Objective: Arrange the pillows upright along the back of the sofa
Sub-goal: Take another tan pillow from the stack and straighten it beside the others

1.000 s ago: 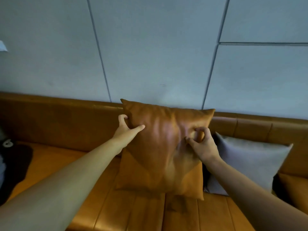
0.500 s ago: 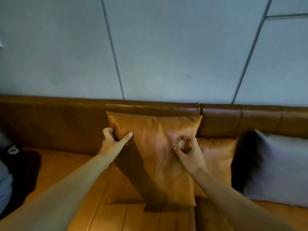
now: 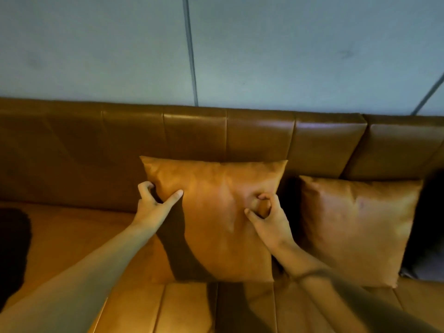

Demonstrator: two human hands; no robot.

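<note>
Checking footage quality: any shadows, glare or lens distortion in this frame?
Head view: the left hand and its arm cast a dark shadow across the held pillow; soft sheen on the sofa backrest; wide-angle lens bows its top edge; no notable blur.

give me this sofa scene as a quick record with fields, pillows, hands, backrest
held pillow: tan leather square pillow, upright against the brown leather sofa backrest
left hand: grips the held pillow's left edge
right hand: pinches its front, near the right side
second pillow: matching tan leather pillow, upright to the right, untouched
seat: tan leather seat cushion
</note>
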